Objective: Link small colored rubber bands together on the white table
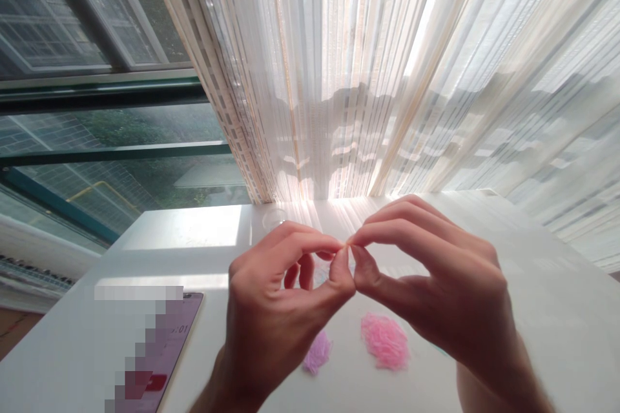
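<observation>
Over the white table, my left hand and my right hand meet at their fingertips. The left thumb and index finger are pressed together in a pinch. My right thumb and index finger close in against the same spot from the other side. Whatever sits between the tips is too small to make out. Below the hands lies a pile of thin pink pieces. A smaller pile of thin purple pieces is partly covered by my left hand.
A phone lies on the left of the table, part of it blurred by blocks. Near the back edge stands a clear round object, partly behind my left hand. Striped sheer curtains hang behind the table, beside a window.
</observation>
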Available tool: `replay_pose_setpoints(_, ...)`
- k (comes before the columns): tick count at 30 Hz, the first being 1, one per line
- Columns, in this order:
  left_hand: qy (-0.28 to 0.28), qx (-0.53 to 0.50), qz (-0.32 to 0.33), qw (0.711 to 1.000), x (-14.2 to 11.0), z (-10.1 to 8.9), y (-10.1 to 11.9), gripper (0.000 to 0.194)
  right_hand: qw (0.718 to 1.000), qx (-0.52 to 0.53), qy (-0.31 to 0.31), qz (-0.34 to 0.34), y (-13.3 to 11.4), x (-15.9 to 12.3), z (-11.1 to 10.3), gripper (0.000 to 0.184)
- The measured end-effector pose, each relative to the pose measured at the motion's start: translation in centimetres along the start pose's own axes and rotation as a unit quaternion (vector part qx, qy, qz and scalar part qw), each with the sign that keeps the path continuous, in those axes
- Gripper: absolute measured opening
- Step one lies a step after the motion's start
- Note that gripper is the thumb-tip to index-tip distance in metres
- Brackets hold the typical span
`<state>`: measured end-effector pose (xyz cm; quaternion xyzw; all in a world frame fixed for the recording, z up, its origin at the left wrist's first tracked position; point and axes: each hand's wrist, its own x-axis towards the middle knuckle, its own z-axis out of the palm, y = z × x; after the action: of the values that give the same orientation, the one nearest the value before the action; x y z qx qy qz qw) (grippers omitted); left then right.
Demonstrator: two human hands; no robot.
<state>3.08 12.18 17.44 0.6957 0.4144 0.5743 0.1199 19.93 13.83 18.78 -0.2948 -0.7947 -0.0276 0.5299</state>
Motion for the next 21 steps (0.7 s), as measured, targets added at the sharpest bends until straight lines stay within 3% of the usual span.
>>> replay_pose_setpoints(21, -0.005, 0.008, -0.002, 1.0, 0.05, -0.18, -0.14, 0.013, 1.0, -0.005, -0.003, -0.002, -0.01, -0.08, 0.1, 0.013)
